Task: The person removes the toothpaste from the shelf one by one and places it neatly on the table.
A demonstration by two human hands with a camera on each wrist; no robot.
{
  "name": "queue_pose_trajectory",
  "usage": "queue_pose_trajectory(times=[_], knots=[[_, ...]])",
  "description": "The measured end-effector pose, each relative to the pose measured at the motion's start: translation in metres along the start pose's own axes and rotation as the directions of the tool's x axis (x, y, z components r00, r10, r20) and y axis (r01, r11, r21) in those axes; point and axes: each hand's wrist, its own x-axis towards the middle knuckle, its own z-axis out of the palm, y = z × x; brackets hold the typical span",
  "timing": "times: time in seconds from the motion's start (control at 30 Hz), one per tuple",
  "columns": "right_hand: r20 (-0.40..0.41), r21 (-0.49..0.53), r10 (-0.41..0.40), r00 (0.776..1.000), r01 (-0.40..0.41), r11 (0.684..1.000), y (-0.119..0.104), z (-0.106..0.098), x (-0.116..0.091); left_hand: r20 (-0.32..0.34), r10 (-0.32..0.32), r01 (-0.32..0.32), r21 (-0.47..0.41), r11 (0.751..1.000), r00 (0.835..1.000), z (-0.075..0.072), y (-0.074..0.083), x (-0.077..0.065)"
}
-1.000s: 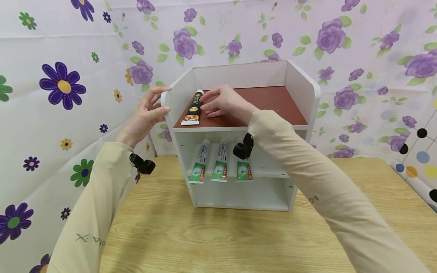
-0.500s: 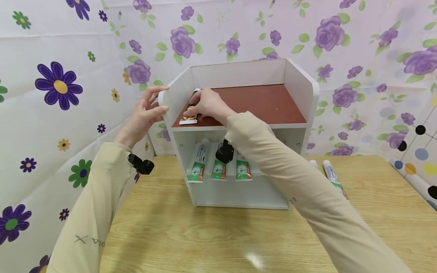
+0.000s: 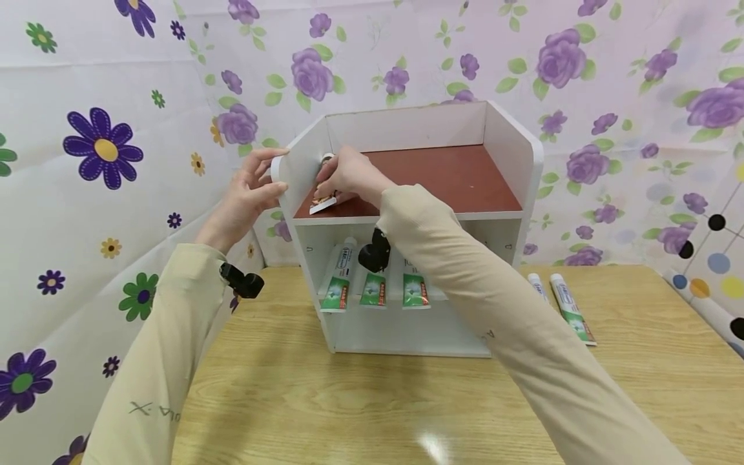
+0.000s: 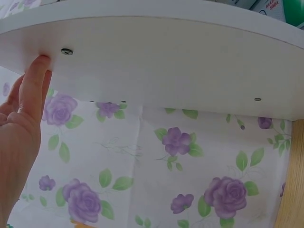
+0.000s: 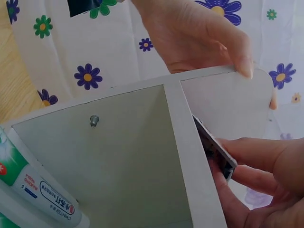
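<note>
A black tube of toothpaste (image 3: pixel 323 203) is on the brown top shelf (image 3: pixel 442 174) of a white cabinet, close to the left side panel. My right hand (image 3: pixel 353 175) pinches this tube and covers most of it. In the right wrist view the tube (image 5: pixel 219 151) stands tilted on edge between the thumb and fingers of my right hand (image 5: pixel 270 183). My left hand (image 3: pixel 241 197) holds the rounded front edge of the side panel (image 3: pixel 293 169). From the left wrist view, fingers of my left hand (image 4: pixel 31 95) lie against the panel's outer face (image 4: pixel 156 66).
Three green-and-white toothpaste tubes, left (image 3: pixel 336 284), middle (image 3: pixel 374 289) and right (image 3: pixel 415 285), lie on the middle shelf with ends overhanging its front. Two more, a near one (image 3: pixel 572 310) and a partly hidden one (image 3: pixel 537 284), lie on the wooden table (image 3: pixel 349 407) to the right.
My right hand has moved left onto the black toothpaste tube, pinched it and tipped it on edge toward the side panel. Two tubes on the table came into view. My left hand stays put.
</note>
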Motion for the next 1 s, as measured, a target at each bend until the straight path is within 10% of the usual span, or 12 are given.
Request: queue_pose_trajectory(times=[0.37,1.0], knots=[[0.108,0.182,0.012,0.994,-0.031,0.983,0.013,-0.021,-0.006,-0.005,0.005,-0.005,0.004,1.0,1.0,0.0,0.0,0.0],[0.056,0.469,-0.038,0.998,0.008,0.883,0.031,-0.047,-0.034,-0.002,0.011,-0.012,-0.019,1.0,1.0,0.002,0.0,-0.001]])
